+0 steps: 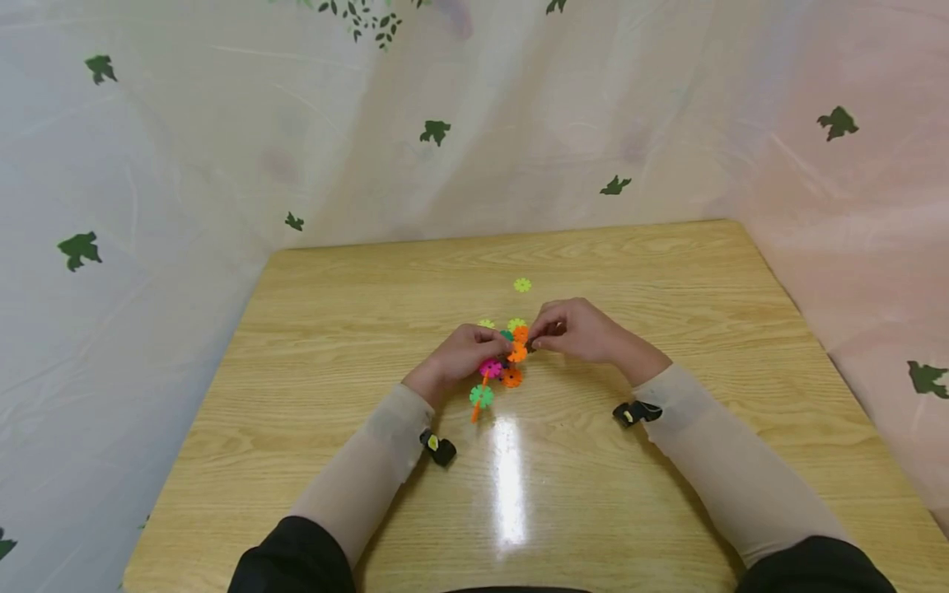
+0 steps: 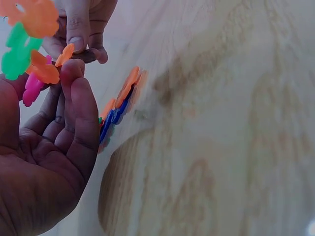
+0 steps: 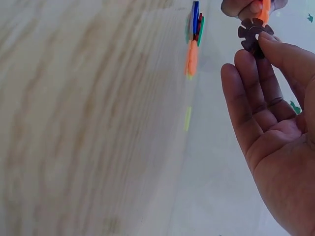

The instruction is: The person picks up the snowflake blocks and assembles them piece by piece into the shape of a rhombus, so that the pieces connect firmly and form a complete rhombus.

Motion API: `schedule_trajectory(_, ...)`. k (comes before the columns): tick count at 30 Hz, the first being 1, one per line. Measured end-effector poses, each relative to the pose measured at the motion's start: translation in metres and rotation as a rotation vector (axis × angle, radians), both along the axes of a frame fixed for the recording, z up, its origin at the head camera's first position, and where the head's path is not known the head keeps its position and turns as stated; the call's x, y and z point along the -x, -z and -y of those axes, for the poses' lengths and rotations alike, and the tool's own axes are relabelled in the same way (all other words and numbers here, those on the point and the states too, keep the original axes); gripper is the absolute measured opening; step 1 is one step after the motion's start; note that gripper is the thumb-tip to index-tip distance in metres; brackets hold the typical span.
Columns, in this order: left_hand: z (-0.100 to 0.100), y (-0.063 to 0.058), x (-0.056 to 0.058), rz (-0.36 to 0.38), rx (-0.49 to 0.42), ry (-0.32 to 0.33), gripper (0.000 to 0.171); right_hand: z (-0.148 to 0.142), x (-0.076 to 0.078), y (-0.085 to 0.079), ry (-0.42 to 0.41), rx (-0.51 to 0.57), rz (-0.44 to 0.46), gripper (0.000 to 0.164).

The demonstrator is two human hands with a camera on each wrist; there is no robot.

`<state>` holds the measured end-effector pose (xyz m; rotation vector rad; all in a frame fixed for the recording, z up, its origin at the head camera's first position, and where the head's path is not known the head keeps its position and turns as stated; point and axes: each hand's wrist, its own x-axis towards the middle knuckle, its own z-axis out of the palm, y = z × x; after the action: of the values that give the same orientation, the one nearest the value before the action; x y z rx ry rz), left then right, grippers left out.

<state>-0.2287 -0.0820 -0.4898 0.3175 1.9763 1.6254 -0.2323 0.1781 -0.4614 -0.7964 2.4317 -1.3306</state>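
Note:
Both hands meet over the middle of the table in the head view. My left hand pinches a small assembly of notched, flower-shaped plastic discs. Its pieces include a pink disc, a green disc and orange discs. Between thumb and fingertips, my right hand pinches a dark brown notched disc. That brown disc is right beside an orange disc at the left fingertips; whether their slots interlock I cannot tell. Fingers partly hide the assembly.
More discs lie on the table under and behind the hands, among them an orange disc and a blue disc. A lone yellow disc lies farther back. Patterned cloth hangs behind the table.

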Motion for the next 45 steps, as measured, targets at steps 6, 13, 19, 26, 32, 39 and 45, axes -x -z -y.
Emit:
schedule_trajectory(6, 0.000, 0.000, -0.001, 0.014, -0.022, 0.002, 0.023, 0.004, -0.002, -0.002, -0.020, 0.017, -0.024, 0.019)
schedule_trajectory(13, 0.000, 0.001, 0.000, -0.020, -0.009, 0.004, 0.023, 0.005, -0.002, -0.002, 0.002, 0.001, -0.073, 0.019)
schedule_trajectory(19, 0.000, 0.001, -0.001, 0.010, -0.041, -0.014, 0.022, 0.008, -0.003, -0.002, 0.017, -0.001, -0.127, 0.019)
schedule_trajectory(26, -0.003, -0.001, -0.005, 0.075, -0.132, -0.039, 0.020, 0.010, -0.003, -0.002, -0.004, -0.041, -0.336, 0.021)
schedule_trajectory(32, -0.007, 0.001, -0.007, 0.100, -0.162, -0.099, 0.016, 0.012, -0.004, -0.001, 0.010, -0.045, -0.392, 0.024)
schedule_trajectory(39, -0.010, 0.002, -0.008, 0.139, -0.186, -0.146, 0.014, 0.013, -0.005, -0.002, 0.009, -0.067, -0.426, 0.026)
schedule_trajectory(45, -0.011, 0.000, -0.009, 0.166, -0.206, -0.163, 0.014, 0.015, -0.006, -0.001, 0.004, -0.060, -0.479, 0.025)
